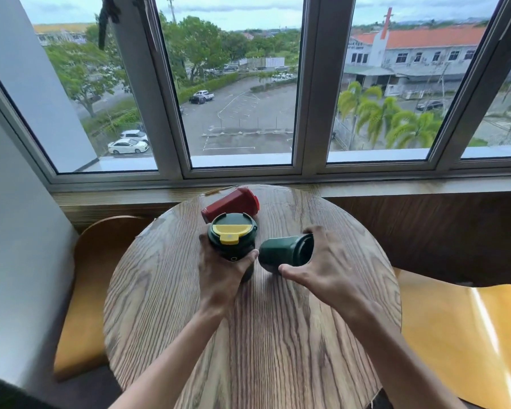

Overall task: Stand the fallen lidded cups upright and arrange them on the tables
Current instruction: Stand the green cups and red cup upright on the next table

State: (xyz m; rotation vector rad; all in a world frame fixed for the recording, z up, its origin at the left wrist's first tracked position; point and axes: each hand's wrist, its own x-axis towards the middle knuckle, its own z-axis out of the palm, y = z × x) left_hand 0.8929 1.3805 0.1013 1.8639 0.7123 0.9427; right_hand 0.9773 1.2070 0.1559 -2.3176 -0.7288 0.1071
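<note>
Near half of the bench (266,335) bare, open to my hands | far middle crowded: red cup (230,203) lying behind upright green cup (232,240), second green cup (283,253) lying just beside | window sill (396,188) bounds the far edge

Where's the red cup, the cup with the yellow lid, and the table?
red cup (232,203), head view, on its side wall
yellow-lid cup (230,230), head view, on its lid
table (278,335), head view, on bare wood

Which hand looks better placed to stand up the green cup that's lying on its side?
The right hand. Its fingers and thumb already curl around the lid end of the fallen green cup, while the left hand is busy holding the yellow-lidded cup.
</note>
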